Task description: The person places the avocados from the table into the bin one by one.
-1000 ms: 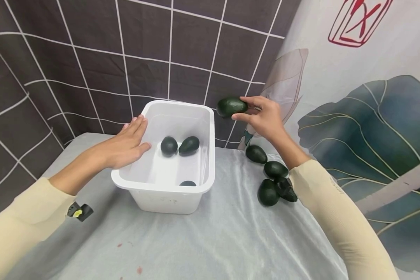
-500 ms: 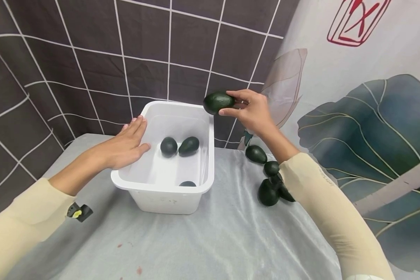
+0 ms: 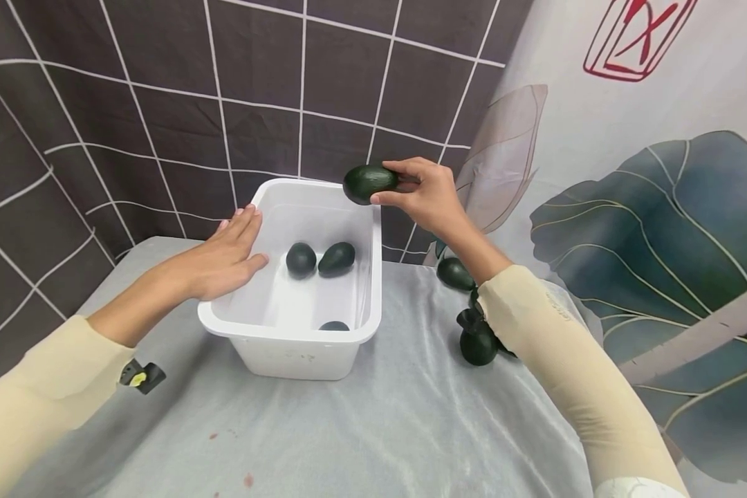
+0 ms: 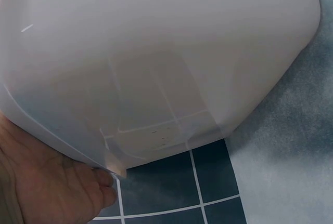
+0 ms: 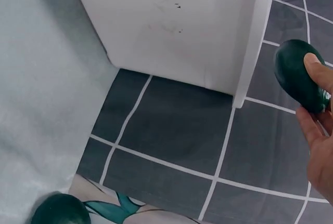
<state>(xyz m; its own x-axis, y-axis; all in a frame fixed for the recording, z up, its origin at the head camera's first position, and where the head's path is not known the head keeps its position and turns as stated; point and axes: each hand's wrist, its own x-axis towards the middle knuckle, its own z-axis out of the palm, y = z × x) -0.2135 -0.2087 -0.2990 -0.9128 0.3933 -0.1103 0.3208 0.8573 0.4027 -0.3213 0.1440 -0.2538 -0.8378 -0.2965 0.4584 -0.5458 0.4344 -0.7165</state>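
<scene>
A dark green avocado (image 3: pixel 369 183) is pinched between the thumb and fingers of my right hand (image 3: pixel 425 194), up over the back right corner of the white tub (image 3: pixel 303 353). The right wrist view shows this avocado (image 5: pixel 298 73) above the rim's level, beside the tub's outer wall (image 5: pixel 171 26). My left hand (image 3: pixel 230 256) lies with straight fingers on the tub's left rim; in the left wrist view the hand (image 4: pixel 57 187) is against the rim's edge. Inside the tub are two avocados (image 3: pixel 336 259) side by side and another (image 3: pixel 334 326) partly hidden by the front wall.
More avocados (image 3: pixel 455 274) lie on the grey cloth (image 3: pixel 398 415) right of the tub, some hidden behind my right sleeve (image 3: pixel 554 353). A dark tiled-pattern curtain (image 3: pixel 255 90) hangs close behind the tub. A leaf-print sheet (image 3: pixel 635 228) hangs at the right.
My right hand has carried the avocado leftward and slightly up, from right of the tub to over its back right corner. My left hand has stayed on the rim.
</scene>
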